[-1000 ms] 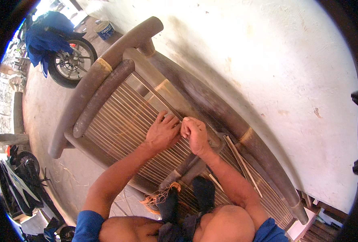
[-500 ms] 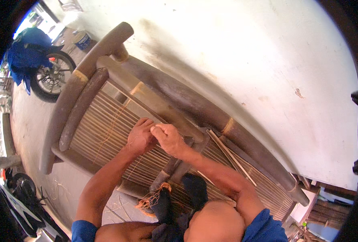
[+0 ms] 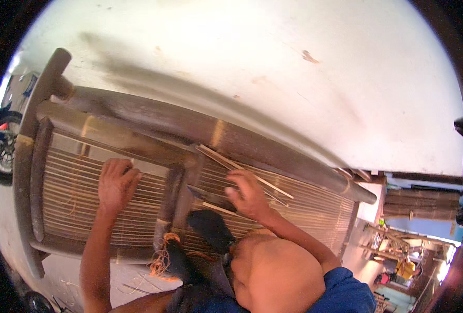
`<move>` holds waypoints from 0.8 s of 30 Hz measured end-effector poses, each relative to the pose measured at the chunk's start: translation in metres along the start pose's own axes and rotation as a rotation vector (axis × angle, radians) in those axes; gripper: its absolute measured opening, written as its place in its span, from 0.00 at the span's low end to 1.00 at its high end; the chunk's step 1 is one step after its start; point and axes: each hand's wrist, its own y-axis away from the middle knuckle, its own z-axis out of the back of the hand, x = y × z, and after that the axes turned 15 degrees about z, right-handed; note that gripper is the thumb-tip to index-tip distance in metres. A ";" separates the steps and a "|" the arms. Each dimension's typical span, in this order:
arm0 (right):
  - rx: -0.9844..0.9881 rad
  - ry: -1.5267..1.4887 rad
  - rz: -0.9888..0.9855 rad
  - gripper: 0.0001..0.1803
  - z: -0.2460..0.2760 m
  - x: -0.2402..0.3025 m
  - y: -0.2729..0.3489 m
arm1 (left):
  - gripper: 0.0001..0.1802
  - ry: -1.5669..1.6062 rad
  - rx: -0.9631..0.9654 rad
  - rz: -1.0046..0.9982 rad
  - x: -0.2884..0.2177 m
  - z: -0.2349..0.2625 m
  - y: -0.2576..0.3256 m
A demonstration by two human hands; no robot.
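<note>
A dark bamboo bench frame [image 3: 137, 122] with a seat of thin pale slats [image 3: 75, 193] lies on its side against a wall. My left hand [image 3: 117, 183] rests on the slats left of the centre crossbar [image 3: 170, 198], fingers curled. My right hand [image 3: 247, 195] sits on the slats right of that bar. Its thumb and fingers close around the end of a dark blade-like tool [image 3: 205, 194], which points left. Loose thin bamboo strips [image 3: 242, 168] lie just beyond the right hand.
A tangle of orange twine [image 3: 161, 258] hangs at the bench's near edge beside my dark-covered foot [image 3: 210, 227]. A white wall [image 3: 273, 68] is behind. A motorcycle wheel [image 3: 2, 151] stands at far left. A yard with a person in yellow [image 3: 406, 268] shows at far right.
My hands, held together at the centre bar before, have separated: the left slid left over the slats, the right moved right onto the dark tool. The view has swung rightward.
</note>
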 end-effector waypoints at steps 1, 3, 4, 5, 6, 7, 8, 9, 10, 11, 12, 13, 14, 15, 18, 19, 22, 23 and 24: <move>-0.053 0.101 -0.115 0.22 0.014 -0.015 0.036 | 0.09 0.005 -0.002 0.002 -0.002 -0.001 0.000; -0.183 0.254 -0.365 0.26 0.042 -0.045 0.112 | 0.08 -0.017 -0.044 -0.015 -0.008 -0.002 0.001; -0.263 0.306 -0.516 0.27 0.056 -0.060 0.151 | 0.08 -0.029 -0.066 -0.022 -0.011 -0.002 0.001; -0.234 0.470 -0.640 0.28 0.065 -0.071 0.190 | 0.07 -0.029 -0.087 -0.031 -0.013 -0.004 0.000; -0.191 0.619 -0.832 0.30 0.069 -0.081 0.224 | 0.07 -0.019 -0.096 -0.033 -0.016 -0.004 0.000; -0.276 0.616 -0.863 0.31 0.072 -0.092 0.256 | 0.06 -0.013 -0.087 -0.023 -0.017 -0.004 -0.001; -0.352 0.599 -0.944 0.33 0.073 -0.100 0.283 | 0.06 -0.004 -0.086 -0.027 -0.019 -0.005 -0.001; -0.440 0.576 -1.058 0.35 0.069 -0.108 0.305 | 0.04 0.007 -0.058 -0.017 -0.019 -0.004 -0.002; -0.376 0.661 -1.035 0.35 0.060 -0.115 0.320 | 0.04 0.012 -0.035 -0.007 -0.018 -0.004 -0.002; -0.318 0.734 -1.053 0.36 0.050 -0.121 0.329 | 0.04 0.013 -0.011 0.005 -0.018 -0.004 -0.002; -0.247 0.765 -1.151 0.36 0.042 -0.123 0.337 | 0.04 0.015 0.033 0.035 -0.017 -0.004 -0.001; -0.182 0.737 -1.286 0.39 0.033 -0.127 0.337 | 0.04 0.011 0.026 0.031 -0.015 -0.004 -0.001; -0.216 0.756 -1.277 0.40 0.027 -0.128 0.338 | 0.05 0.010 0.038 0.042 -0.014 -0.006 -0.001; -0.251 0.748 -1.295 0.40 0.022 -0.128 0.336 | 0.05 0.018 0.052 0.071 -0.012 -0.008 -0.001; -0.299 0.675 -1.340 0.40 0.021 -0.126 0.328 | 0.06 -0.073 0.013 0.093 -0.009 -0.018 0.000; -0.309 0.652 -1.342 0.40 0.023 -0.123 0.326 | 0.07 -0.090 0.006 0.106 -0.006 -0.021 -0.001; -0.307 0.688 -1.318 0.40 0.025 -0.119 0.323 | 0.09 -0.125 0.006 0.157 0.002 -0.029 0.002; -0.289 0.687 -1.341 0.40 0.025 -0.118 0.323 | 0.10 -0.127 -0.007 0.161 0.004 -0.033 0.004; -0.328 0.725 -1.292 0.39 0.025 -0.118 0.323 | 0.11 -0.125 -0.024 0.158 0.006 -0.035 0.004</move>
